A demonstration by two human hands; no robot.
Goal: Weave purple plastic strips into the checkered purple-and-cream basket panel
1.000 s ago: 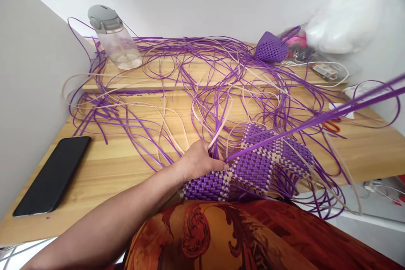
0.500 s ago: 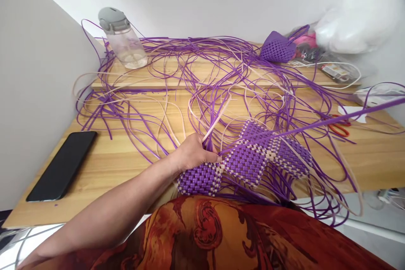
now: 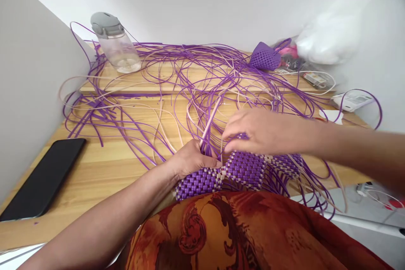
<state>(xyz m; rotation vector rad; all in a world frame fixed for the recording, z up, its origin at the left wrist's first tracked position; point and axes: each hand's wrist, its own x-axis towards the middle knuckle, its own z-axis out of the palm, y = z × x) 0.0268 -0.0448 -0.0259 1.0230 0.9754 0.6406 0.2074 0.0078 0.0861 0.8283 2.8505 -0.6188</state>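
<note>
A purple and cream woven mat (image 3: pixel 245 168) of plastic strips lies at the table's front edge, against the patterned orange-brown cloth. My left hand (image 3: pixel 194 158) is closed on the mat's upper edge, its thumb on top, with several upright purple and cream strips (image 3: pixel 207 133) between thumb and fingers. Just to the right, my right hand (image 3: pixel 253 133) reaches over the mat. Its thumb and fingertips are bent together at a cream strip (image 3: pixel 222 152) that rises from the weave beside my left thumb. The right hand and forearm cover part of the mat.
Loose purple strips (image 3: pixel 186 57) tangle across the table and raised shelf. A grey-lidded bottle (image 3: pixel 118 48) stands back left, and a black phone (image 3: pixel 44 177) lies front left. Back right are a small purple woven piece (image 3: pixel 265 57), a white plastic bag (image 3: pixel 329 40) and a white device (image 3: pixel 354 100).
My right hand has come in from the right to the mat beside my left hand. The purple strip stretched tight to the right is no longer seen. The view has shifted slightly.
</note>
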